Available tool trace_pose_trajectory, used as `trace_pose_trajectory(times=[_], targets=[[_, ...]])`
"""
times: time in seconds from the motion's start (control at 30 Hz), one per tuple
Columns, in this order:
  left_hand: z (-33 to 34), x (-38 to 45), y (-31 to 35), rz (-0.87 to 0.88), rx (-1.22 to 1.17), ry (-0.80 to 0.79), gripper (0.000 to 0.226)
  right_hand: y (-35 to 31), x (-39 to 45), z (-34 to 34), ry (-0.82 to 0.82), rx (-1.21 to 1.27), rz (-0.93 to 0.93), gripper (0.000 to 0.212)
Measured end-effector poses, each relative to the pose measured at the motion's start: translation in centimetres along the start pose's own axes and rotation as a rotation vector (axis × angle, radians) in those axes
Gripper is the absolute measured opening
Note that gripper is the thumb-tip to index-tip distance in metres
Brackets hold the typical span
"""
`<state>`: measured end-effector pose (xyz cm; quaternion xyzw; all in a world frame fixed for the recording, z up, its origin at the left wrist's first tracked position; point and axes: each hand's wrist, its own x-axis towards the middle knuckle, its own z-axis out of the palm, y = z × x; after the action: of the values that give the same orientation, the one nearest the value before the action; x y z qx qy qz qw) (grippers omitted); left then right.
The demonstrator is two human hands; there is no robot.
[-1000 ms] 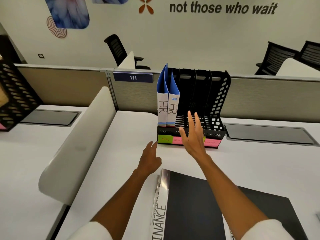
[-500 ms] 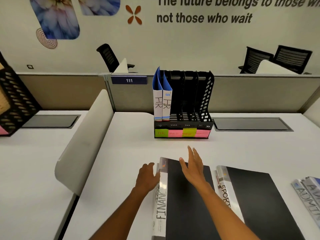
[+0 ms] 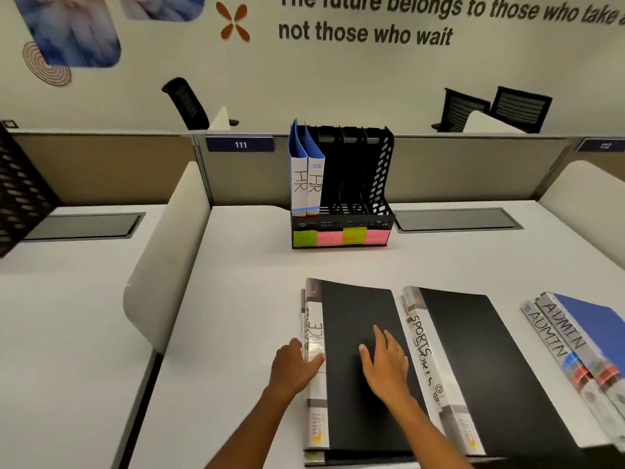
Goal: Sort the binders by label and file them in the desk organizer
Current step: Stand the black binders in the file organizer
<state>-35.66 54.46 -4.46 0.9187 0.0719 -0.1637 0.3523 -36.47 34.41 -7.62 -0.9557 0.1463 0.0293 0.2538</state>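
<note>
A black desk organizer [image 3: 378, 184] with coloured labels on its front stands at the back of the desk. Two blue HR binders [image 3: 306, 184] fill its leftmost slot. Lying flat in front of me are black FINANCE binders [image 3: 355, 309], stacked. My left hand [image 3: 294, 365] grips the top one's white spine, thumb over the edge. My right hand [image 3: 385, 362] lies flat on its black cover, fingers spread. To the right lie black SPORTS binders [image 3: 473, 350], then two blue ADMIN binders [image 3: 581, 330].
A white curved divider [image 3: 162, 265] bounds the desk on the left, another [image 3: 588, 187] at the right. A grey cable hatch [image 3: 453, 220] sits right of the organizer. A second black organizer [image 3: 20, 198] stands on the neighbouring desk at left. Office chairs stand behind the partition.
Both hands drew back from the organizer toward me and came down on the top FINANCE binder. The view tilted and pulled back, bringing the SPORTS and ADMIN binders into sight.
</note>
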Motion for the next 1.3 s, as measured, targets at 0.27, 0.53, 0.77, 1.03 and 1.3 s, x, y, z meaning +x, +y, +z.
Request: trace_pose_trajectory(times=[0.27, 0.53, 0.77, 1.03, 1.3], targets=[[1.9, -3.9, -1.8, -0.040, -0.070, -0.027, 0.061, 2.2, -5.8, 0.3, -0.023, -0.024, 0.050, 0.061], [2.0, -5.3, -2.0, -0.072, -0.102, -0.007, 0.045, 1.4, -7.9, -0.2, -0.140, 0.051, -0.013, 0.060], [2.0, -4.8, -1.7, -0.117, -0.112, 0.029, 0.041, 0.5, -7.4, -0.4, -0.166, 0.057, -0.042, 0.060], [-0.4, -2.7, 1.6, -0.083, -0.389, 0.173, 0.028, -0.4, -3.8, -1.3, -0.068, 0.150, -0.116, 0.057], [-1.4, 0.3, 10.5, 0.203, -0.489, 0.243, 0.019, -2.2, 4.2, -7.2, 0.090, 0.307, -0.174, 0.053]])
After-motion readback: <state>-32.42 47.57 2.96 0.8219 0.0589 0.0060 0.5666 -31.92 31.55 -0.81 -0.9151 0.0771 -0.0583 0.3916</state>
